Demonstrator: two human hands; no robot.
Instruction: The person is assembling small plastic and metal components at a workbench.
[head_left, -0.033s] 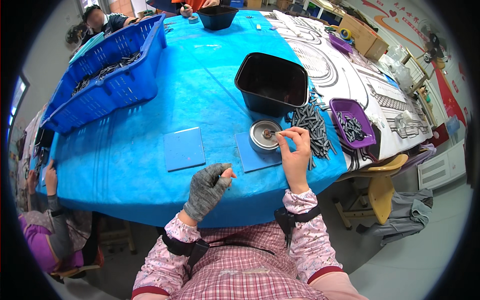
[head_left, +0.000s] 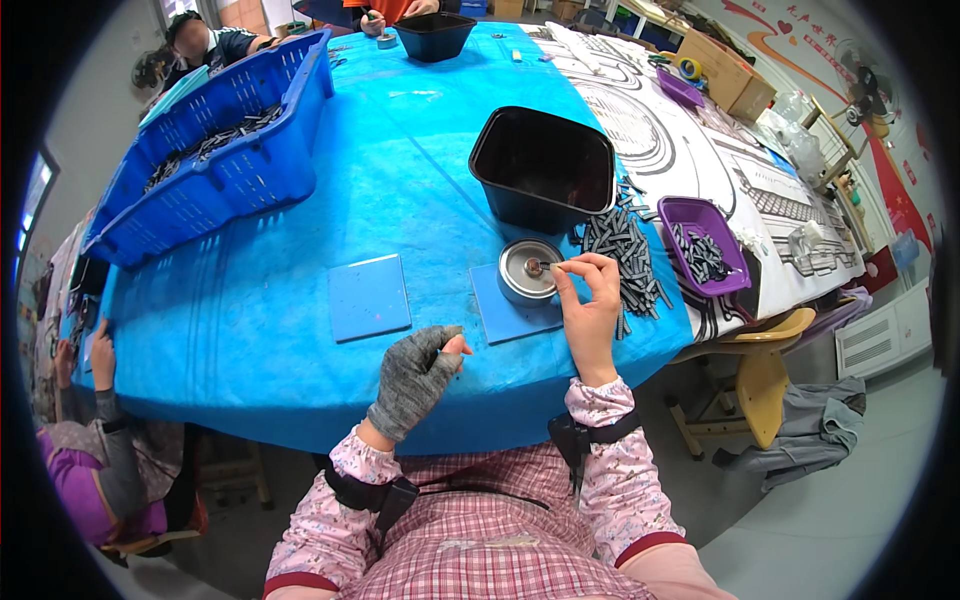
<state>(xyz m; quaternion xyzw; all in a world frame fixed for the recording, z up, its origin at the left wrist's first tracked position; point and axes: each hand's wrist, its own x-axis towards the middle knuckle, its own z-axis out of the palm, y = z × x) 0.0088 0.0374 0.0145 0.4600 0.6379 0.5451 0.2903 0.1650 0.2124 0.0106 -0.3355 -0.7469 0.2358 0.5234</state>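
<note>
Right grip (head_left: 590,308) pinching dark piece (head_left: 545,267) over tin (head_left: 521,289) (left grip (head_left: 412,375) curled).

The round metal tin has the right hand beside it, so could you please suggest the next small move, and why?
I would probably ease the small dark piece back from the round metal tin, because the right hand pinches it in a fingertip grip and its tip appears to be at the tin's brown centre; whether it touches is too small to tell.
</note>
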